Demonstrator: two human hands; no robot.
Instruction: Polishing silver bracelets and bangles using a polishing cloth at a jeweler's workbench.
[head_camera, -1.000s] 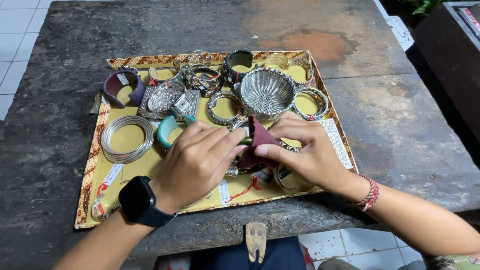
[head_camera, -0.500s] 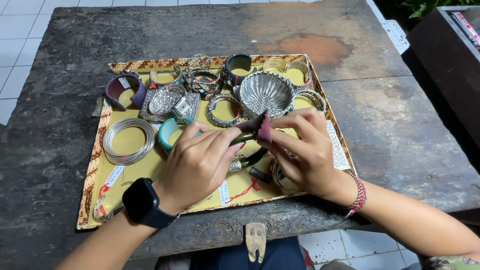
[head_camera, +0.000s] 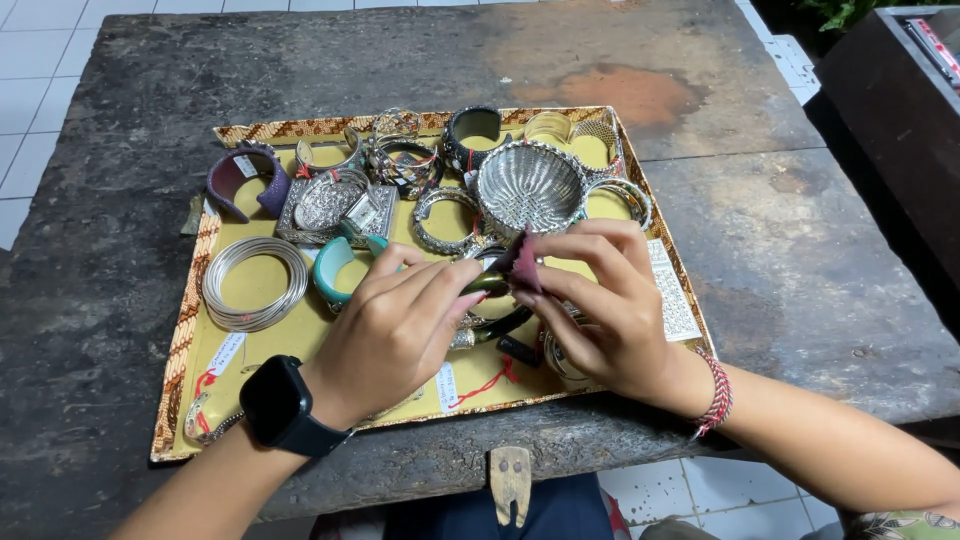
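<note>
Maroon bracelet (head_camera: 523, 268) pinched by right hand (head_camera: 610, 315) | left hand (head_camera: 395, 330) grips dark bangle (head_camera: 490, 283) | both hands over tray (head_camera: 190, 330)

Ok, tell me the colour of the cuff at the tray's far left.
Purple; the cuff shows best in the head view, on the tray.

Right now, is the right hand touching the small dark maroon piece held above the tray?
Touching. The head view shows the right hand pinching the small dark maroon piece between thumb and fingertips, above the yellow tray.
</note>
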